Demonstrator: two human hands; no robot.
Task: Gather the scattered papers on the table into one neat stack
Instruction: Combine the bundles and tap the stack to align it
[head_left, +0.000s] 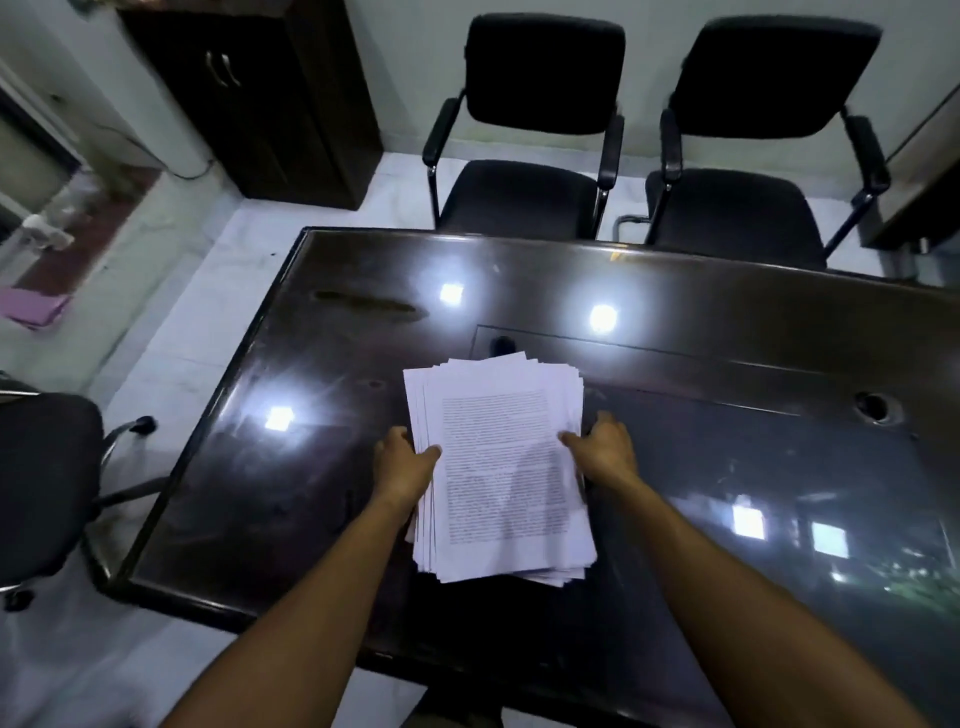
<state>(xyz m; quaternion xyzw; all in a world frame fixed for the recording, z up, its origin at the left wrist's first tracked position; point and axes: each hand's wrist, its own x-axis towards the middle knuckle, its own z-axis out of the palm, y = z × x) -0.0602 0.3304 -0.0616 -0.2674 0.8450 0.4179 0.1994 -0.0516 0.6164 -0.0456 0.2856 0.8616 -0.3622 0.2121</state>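
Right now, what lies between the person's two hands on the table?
In the head view, the stack of papers lies between the left hand and right hand; both grip its side edges.

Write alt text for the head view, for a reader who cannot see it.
Two bare hands grip a pile of printed papers by its long sides on a dark glossy table, the left hand and right hand each with a thumb on the top sheet. The sheet edges are still fanned, not square. Two black armchairs stand beyond the table.
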